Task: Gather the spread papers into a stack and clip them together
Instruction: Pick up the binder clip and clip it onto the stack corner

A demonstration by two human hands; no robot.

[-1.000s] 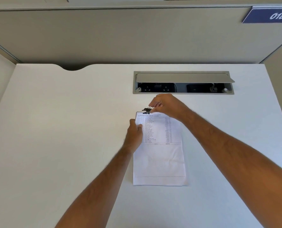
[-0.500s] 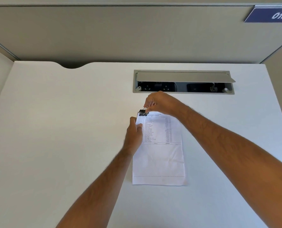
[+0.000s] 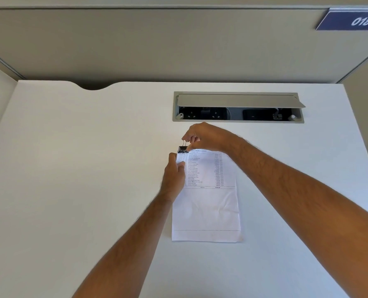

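A white desk (image 3: pixel 71 168) fills most of the view, backed at 12 o'clock by a grey partition (image 3: pixel 157 44) that carries a blue plate marked 018 (image 3: pixel 355 20) at about 1 o'clock. Set into the desktop between centre and 1 o'clock is a grey cable box (image 3: pixel 238 107) with its lid tipped up, dark sockets showing underneath.

Just below centre, running toward 6 o'clock, lies the stack of papers (image 3: pixel 206 207) — edges squared up, the top sheet printed with a table of small lines in its upper half, blank below.

The left hand (image 3: pixel 174 177) comes in from 7 o'clock and pinches the stack's left edge near the far left corner, thumb on top and the fingers curled, lifting that corner slightly. The right hand (image 3: pixel 204 136) reaches in from 4 o'clock and hovers over the far edge, fingertips closed on the wire handles of a black binder clip (image 3: pixel 182 149). The clip sits at the stack's far left corner — whether its mouth has bitten onto the sheets cannot be told.
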